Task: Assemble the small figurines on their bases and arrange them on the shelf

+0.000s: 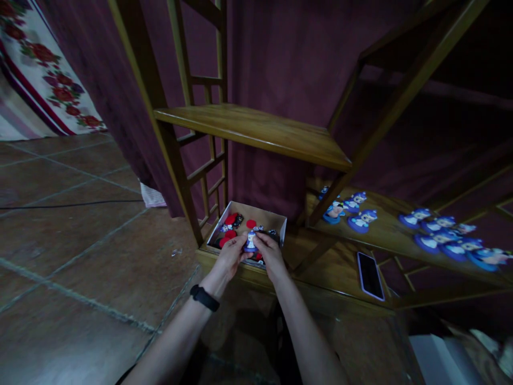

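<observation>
Between the fingers of both hands is a small figurine (251, 241) with a blue-purple top and base and a white body. My left hand (231, 256) grips it from the left, and my right hand (269, 251) pinches it from the right. Both are over the front of an open cardboard box (272, 218) on the lowest shelf. Inside the box lie several red round pieces (228, 236), dark pieces and another blue-and-white figurine (225, 228). My hands hide part of the contents.
Several similar figurines (363, 220) stand on a raised wooden shelf (385, 235) to the right. A phone (371, 275) lies on the lower board. Above the box juts a wooden shelf (256, 128), with an upright post (160, 133) at left. A black cable (72, 204) crosses the tiled floor.
</observation>
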### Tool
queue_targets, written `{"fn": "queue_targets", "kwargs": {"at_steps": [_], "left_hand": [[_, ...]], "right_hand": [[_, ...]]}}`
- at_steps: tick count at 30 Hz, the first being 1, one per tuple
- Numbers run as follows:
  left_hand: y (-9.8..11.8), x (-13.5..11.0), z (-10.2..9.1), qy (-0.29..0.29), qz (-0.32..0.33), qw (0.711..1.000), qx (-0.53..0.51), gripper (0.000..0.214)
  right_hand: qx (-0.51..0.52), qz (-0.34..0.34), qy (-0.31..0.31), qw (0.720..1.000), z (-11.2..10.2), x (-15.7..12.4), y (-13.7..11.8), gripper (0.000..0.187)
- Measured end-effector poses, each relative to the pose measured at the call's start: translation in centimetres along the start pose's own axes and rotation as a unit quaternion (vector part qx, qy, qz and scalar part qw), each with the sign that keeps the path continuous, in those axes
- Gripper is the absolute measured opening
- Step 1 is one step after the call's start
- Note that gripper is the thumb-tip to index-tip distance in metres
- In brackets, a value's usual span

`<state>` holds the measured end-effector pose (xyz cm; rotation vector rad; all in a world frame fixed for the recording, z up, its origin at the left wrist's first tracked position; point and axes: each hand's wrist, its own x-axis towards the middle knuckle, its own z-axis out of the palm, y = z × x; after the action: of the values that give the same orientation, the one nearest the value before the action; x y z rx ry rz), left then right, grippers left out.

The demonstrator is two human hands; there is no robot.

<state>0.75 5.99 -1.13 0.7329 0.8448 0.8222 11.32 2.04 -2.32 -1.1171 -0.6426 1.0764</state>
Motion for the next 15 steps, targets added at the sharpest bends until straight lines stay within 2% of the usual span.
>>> {"fn": "queue_targets", "kwargs": {"at_steps": [3,9,15], "left_hand": [[-0.07,-0.07,0.0,-0.006,0.006,1.0,0.008,0.029],[-0.07,-0.53,0.22,-0.034,0.048,0.997,0.042,0.029],[0.17,-0.65,0.25,-0.033,0.041,0.998,0.043,0.028]], "right_hand": [[-0.044,-0.014,0.005,0.999,-0.04,0.13,0.24,0.029],[-0.063,-0.023,-0.001,0.998,-0.47,0.53,0.66,0.03],[-0.085,-0.027,0.003,0.996,-0.81,0.82,0.86,0.025]]}}
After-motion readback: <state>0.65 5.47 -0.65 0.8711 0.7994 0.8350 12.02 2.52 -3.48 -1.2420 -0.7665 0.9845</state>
